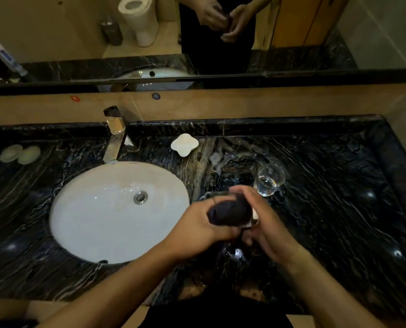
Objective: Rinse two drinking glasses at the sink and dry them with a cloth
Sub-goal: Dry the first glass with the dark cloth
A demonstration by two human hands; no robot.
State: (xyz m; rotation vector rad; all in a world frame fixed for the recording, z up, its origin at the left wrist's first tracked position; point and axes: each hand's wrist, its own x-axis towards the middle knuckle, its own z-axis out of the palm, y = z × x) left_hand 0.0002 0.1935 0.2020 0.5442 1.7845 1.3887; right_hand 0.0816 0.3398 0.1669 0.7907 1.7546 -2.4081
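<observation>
Two hands meet over the dark marble desk (pixel 339 209), just right of the white sink (pixel 97 209). Between them is a drinking glass (pixel 252 217), held up off the desk. It lies on its side. Its long way runs left to right, with its thick bottom at the right and its mouth to the left. A dark cloth (pixel 230 213) is stuffed into the glass and fills most of it.

The left hand (pixel 197 230) has its grip curled round the cloth at the mouth end of the glass. The right hand (pixel 265 223) has its grip wrapped round the glass, with fingers over the top and the thumb side low. Both grips are narrow and full.

A second glass (pixel 269 179) stands on the desk behind the right hand, near it but not touching. It stands up, mouth to the top, and leans a bit in this wide view. It is clear, and nobody holds it.

The sink is round with a metal drain (pixel 140 197) in the middle. A shiny tap (pixel 114 138) stands behind the sink and points down to it. A white soap dish (pixel 184 144) sits on the desk right of the tap. Two pale round things (pixel 19 154) lie far left. A mirror (pixel 79 31) on the wall shows the hands again.
</observation>
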